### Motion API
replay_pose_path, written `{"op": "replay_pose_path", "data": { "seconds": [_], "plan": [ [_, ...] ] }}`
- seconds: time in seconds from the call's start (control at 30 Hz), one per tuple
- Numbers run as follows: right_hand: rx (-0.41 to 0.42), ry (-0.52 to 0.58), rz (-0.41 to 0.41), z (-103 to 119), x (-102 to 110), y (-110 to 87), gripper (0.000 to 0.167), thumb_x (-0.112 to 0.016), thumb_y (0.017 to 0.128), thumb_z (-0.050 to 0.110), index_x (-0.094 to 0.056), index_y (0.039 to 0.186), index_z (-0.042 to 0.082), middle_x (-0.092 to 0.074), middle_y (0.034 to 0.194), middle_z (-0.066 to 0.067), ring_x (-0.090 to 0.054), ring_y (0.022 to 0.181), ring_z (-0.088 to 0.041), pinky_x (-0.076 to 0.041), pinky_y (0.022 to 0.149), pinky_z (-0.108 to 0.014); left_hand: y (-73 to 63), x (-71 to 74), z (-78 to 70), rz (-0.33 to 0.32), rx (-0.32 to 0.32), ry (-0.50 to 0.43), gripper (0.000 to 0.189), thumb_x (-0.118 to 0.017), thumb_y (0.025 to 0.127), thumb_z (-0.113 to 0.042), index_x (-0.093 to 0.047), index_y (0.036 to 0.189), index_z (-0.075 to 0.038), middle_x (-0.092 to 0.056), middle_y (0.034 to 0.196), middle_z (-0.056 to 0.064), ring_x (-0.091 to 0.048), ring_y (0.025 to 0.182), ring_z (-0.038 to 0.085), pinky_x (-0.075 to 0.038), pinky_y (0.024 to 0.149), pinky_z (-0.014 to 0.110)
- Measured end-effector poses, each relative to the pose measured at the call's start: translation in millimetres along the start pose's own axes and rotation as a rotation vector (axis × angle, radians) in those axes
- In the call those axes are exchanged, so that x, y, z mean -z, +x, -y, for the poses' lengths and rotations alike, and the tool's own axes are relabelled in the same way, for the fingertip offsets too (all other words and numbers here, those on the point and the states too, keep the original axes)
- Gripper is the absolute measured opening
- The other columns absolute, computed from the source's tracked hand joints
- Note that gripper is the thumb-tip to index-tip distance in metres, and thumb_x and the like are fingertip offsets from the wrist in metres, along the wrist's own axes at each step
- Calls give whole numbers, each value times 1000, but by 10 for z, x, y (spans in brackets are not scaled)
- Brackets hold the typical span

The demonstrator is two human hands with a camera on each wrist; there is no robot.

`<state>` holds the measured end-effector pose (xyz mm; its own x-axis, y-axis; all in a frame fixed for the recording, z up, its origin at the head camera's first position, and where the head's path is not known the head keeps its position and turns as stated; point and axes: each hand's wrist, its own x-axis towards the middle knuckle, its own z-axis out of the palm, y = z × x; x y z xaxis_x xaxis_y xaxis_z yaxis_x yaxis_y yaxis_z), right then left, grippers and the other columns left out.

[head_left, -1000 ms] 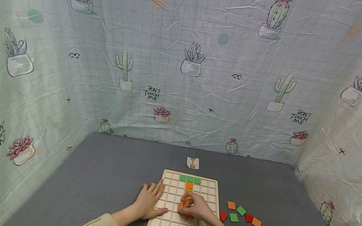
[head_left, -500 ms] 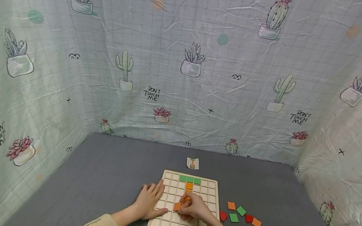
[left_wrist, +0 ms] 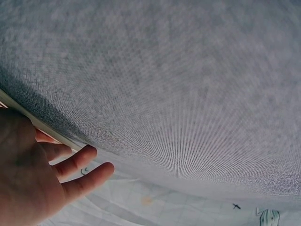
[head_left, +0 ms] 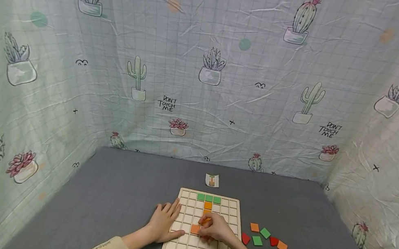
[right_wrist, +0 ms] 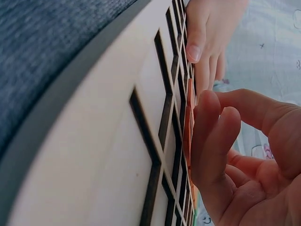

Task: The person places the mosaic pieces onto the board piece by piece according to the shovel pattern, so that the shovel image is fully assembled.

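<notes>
Two hands meet low in the middle of the head view: the left hand (head_left: 165, 222) lies flat with straight fingers on the left edge of the wooden grid board (head_left: 233, 210), while the right hand (head_left: 215, 230), fingers curled, touches an orange tile (head_left: 195, 229) just left of its fingertips; the tile could sit skewed across the grid ribs if pressed off-centre. The left wrist view shows only spread fingers (left_wrist: 75, 162) over grey cloth (left_wrist: 178, 80). In the right wrist view the bent fingertips (right_wrist: 207, 136) press the tile's thin orange edge at frame centre.
</notes>
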<state>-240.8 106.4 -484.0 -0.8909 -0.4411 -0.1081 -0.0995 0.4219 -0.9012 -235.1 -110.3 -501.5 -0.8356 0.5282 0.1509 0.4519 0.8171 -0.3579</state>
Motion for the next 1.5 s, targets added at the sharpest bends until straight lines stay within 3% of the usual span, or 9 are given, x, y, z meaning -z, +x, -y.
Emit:
{"op": "replay_pose_path", "data": {
  "seconds": [0.5, 0.67, 0.93, 1.27, 1.5],
  "plan": [
    [-15, 20, 11, 15, 6, 9, 21, -67, 72, 6, -61, 91, -3, -63, 61, -5, -58, 47, -10, -45, 41, -25, -7, -8, 7, -26, -8, -17, 82, -25, 82, -71, -44, 132, -9, -40, 139, 10, -48, 106, 23, -37, 77, 42],
    [-12, 38, 20, 8, 17, 7, 21, -66, 74, 5, -60, 92, -4, -64, 62, -6, -59, 47, -11, -46, 42, -25, -6, -50, 12, -48, -20, 2, 83, -18, 83, -71, -45, 130, -8, -41, 137, 10, -48, 104, 22, -37, 76, 42],
    [8, 49, 36, -1, 58, -19, 23, -66, 76, 8, -60, 95, -4, -66, 71, -9, -60, 51, -13, -47, 44, -28, -8, 18, 12, -2, -5, -20, 82, -26, 81, -71, -42, 133, -9, -38, 140, 9, -47, 106, 23, -37, 78, 42],
    [4, 120, 43, -92, 212, -100, 28, -63, 79, 10, -58, 102, -5, -65, 75, -14, -61, 54, -16, -45, 45, -26, 3, 22, 14, 4, -12, -40, 82, -28, 81, -70, -41, 134, -9, -37, 141, 11, -47, 107, 24, -37, 77, 43],
    [17, 102, 56, -135, 367, -158, 28, -61, 81, 10, -56, 104, -6, -64, 77, -15, -61, 55, -15, -45, 46, -26, -4, 29, 18, -9, -11, -23, 81, -29, 81, -70, -42, 133, -9, -39, 140, 10, -47, 105, 23, -37, 76, 43]
  ]
}}
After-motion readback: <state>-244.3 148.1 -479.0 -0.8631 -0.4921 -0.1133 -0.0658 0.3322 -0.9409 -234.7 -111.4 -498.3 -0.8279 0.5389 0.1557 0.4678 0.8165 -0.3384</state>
